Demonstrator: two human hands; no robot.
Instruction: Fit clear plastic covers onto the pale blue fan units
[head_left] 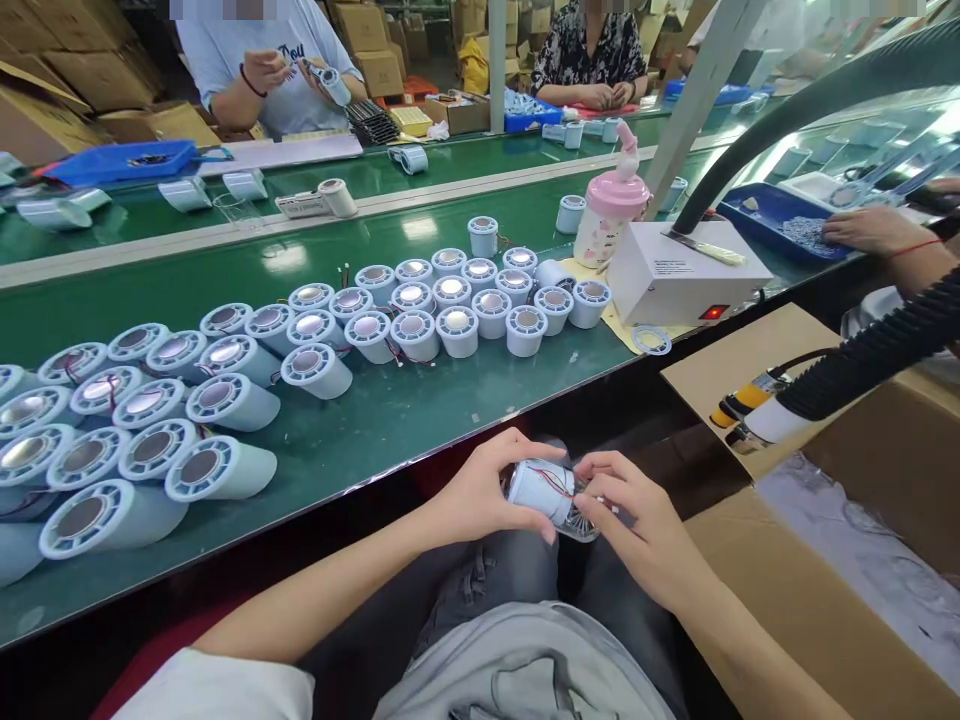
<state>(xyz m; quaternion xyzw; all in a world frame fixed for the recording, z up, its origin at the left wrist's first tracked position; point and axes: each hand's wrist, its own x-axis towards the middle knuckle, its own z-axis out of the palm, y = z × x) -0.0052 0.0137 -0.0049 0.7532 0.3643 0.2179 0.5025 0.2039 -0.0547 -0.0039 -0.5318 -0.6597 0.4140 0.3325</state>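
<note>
My left hand (487, 490) is wrapped round a light-blue cylindrical housing (536, 488), thumb below and fingers above. Thin red and dark wires (556, 480) run along its side. At the right end of the housing is a clear plastic part (583, 525) with fine radial ribs. My right hand (630, 515) has its fingers closed on the wires at that end, and a small white connector (615, 508) shows between them. The housing lies tilted above my lap, in front of the bench edge. My fingers cover part of the clear piece.
Several similar housings (315, 368) stand in rows on the green bench (420, 420). A pink-lidded cup (615, 205) and a white box with a hose (675, 270) stand at right. Below are a black-hosed tool (772, 415) and an open carton (765, 590). Co-workers sit opposite and at right.
</note>
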